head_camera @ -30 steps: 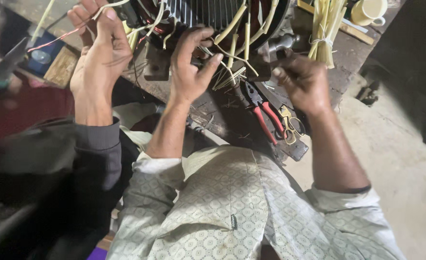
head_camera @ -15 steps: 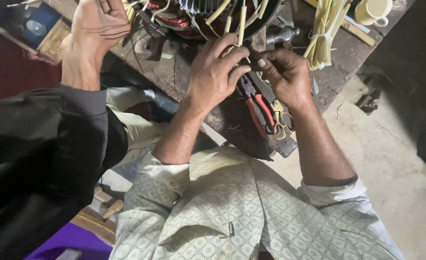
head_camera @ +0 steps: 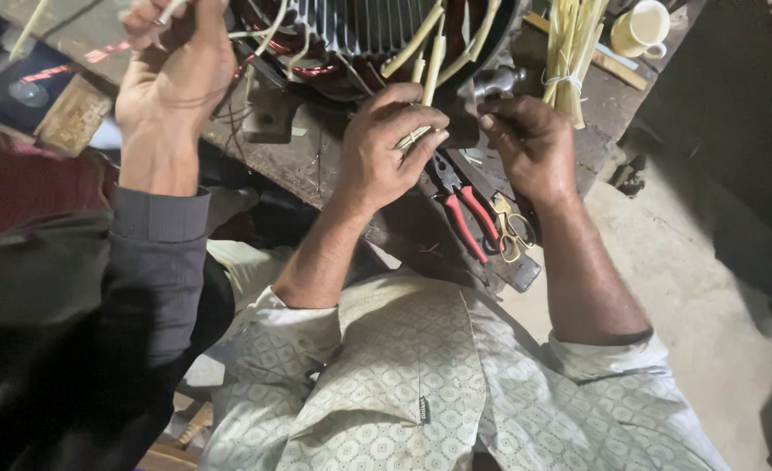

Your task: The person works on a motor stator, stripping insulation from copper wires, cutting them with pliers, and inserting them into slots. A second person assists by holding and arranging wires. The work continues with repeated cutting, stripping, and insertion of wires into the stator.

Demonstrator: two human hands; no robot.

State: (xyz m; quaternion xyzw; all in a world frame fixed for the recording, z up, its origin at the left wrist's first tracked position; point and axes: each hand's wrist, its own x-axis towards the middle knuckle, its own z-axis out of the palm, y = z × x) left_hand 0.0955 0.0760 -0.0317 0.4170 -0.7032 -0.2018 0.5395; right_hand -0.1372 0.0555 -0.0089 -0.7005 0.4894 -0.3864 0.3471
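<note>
Motor stator [head_camera: 360,35] sits on the dark workbench [head_camera: 316,166] up top, cream sleeved wires [head_camera: 425,65] spilling out. Left hand [head_camera: 386,153] is pinching one sleeve, right hand [head_camera: 530,144] is clenched beside it, red pliers [head_camera: 464,214] just below.

Left hand [head_camera: 386,148] now lower on the yellow sleeve [head_camera: 428,78].

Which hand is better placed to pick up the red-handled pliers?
Right. The right hand hovers just above the pliers and looks free, while the left hand is closed around a cream sleeve.
</note>
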